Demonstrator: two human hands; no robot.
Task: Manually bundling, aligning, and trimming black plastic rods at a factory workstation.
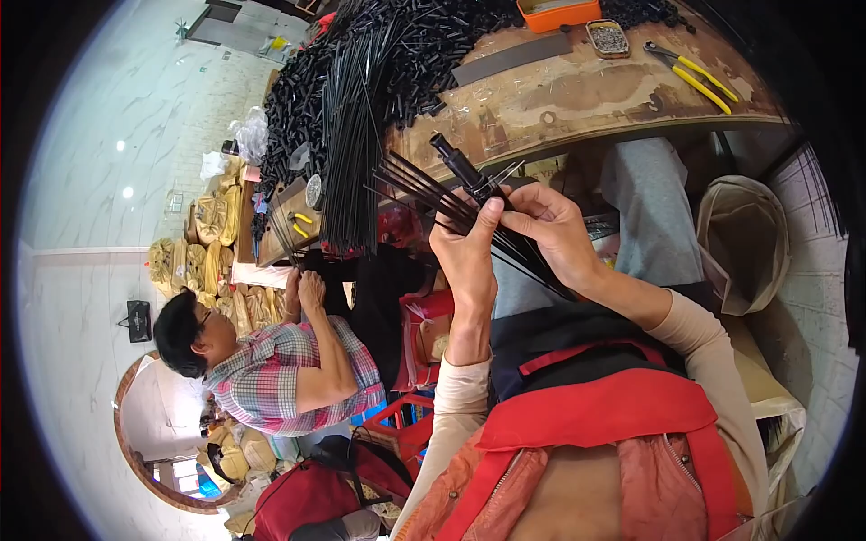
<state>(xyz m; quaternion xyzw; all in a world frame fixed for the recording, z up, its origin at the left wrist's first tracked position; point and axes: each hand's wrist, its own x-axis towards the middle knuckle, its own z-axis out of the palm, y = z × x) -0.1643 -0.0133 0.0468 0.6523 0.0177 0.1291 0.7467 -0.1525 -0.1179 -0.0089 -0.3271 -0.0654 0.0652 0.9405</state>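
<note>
My left hand (466, 254) and my right hand (557, 230) meet just in front of the workbench edge, both gripping one black assembly. It is a short black tube hub (462, 169) with several thin black ribs (417, 189) fanning out to the left. My left thumb presses a rib near the hub. My right fingers pinch the ribs' lower ends, which run down past my right wrist. A thick bundle of long black rods (352, 144) hangs over the bench edge just left of my hands.
The worn wooden workbench (595, 95) carries a heap of small black tubes (424, 45), an orange box (557, 13), a small tin of metal bits (609, 38) and yellow-handled pliers (693, 74). A person in a plaid shirt (275, 374) works at the left. A beige bag (744, 239) sits at the right.
</note>
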